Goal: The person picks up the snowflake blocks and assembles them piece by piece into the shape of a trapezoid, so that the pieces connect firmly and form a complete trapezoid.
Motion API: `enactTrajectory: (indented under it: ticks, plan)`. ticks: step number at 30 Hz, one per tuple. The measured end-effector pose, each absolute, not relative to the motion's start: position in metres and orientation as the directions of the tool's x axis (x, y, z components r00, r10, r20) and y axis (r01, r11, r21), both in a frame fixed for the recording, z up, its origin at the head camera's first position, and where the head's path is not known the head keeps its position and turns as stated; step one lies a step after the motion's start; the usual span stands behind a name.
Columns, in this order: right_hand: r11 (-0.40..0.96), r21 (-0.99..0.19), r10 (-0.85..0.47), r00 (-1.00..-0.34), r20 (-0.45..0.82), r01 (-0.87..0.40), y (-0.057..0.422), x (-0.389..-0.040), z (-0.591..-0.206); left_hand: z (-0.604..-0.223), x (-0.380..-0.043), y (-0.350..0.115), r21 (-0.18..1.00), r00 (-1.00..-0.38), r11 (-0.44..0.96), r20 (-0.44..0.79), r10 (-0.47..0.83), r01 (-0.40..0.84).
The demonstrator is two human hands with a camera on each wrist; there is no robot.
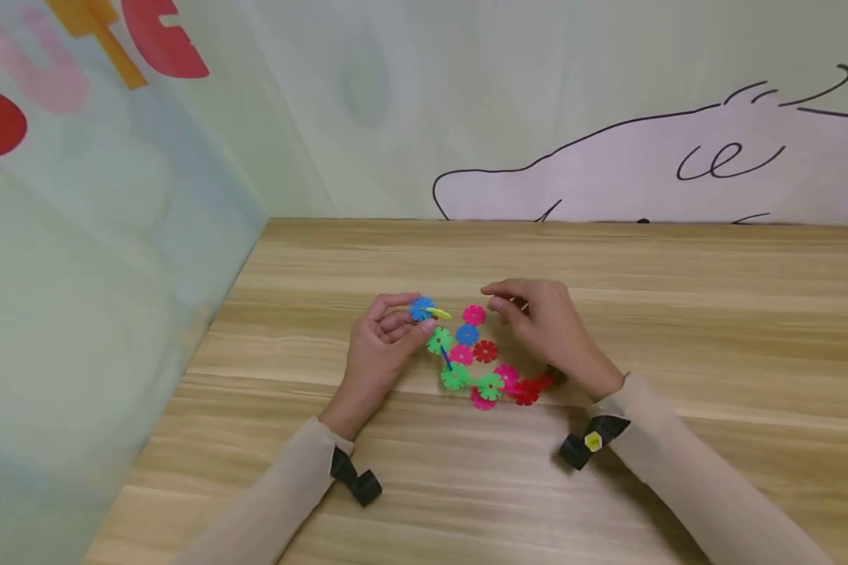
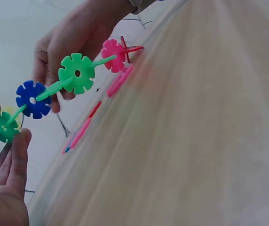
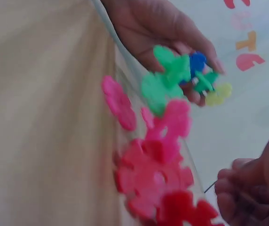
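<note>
My left hand (image 1: 378, 353) pinches one end of a chain of slotted plastic snowflake discs. At that end are a blue disc (image 1: 421, 308), a yellow disc (image 1: 440, 313) and a green disc (image 2: 5, 126) beside the fingertips. Further along come a dark blue disc (image 2: 33, 100), another green disc (image 2: 77, 73) and a pink disc (image 2: 113, 55), then red discs (image 1: 526, 392) at the far end, below my right hand. My right hand (image 1: 547, 314) hovers right of the loose discs, fingers loosely curled, with nothing visible in its grasp.
Loose snowflake discs lie on the wooden table (image 1: 311, 267) between the hands: a pink one (image 1: 474, 315), a blue one (image 1: 467, 334), a red one (image 1: 485, 351) and more pink. A printed backdrop (image 1: 367, 157) rises along the back and left edges.
</note>
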State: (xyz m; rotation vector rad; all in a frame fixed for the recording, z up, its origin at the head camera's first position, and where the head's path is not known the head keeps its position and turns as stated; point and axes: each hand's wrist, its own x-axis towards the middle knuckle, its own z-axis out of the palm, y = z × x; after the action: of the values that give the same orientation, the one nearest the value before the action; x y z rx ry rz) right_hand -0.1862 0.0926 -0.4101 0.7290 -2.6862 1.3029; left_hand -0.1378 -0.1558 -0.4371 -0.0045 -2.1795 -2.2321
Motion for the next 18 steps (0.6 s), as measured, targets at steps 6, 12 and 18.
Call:
enactTrajectory:
  ticks: [6, 12, 18]
  plan:
    - [0.634, -0.651, -0.474, -0.875, 0.098, -0.416, 0.083, -0.201, -0.413, -0.440, -0.142, -0.162, 0.999, -1.000, -0.028, 0.022, -0.002, 0.022]
    - [0.702, -0.555, -0.496, -0.866, 0.068, -0.445, 0.077, -0.196, -0.422, -0.442, -0.145, -0.163, 0.999, -0.999, -0.029, 0.022, 0.050, 0.020]
    - [0.672, -0.615, -0.453, -0.886, 0.100, -0.413, 0.078, -0.195, -0.426, -0.444, -0.145, -0.164, 1.000, -0.997, -0.019, 0.026, 0.076, 0.025]
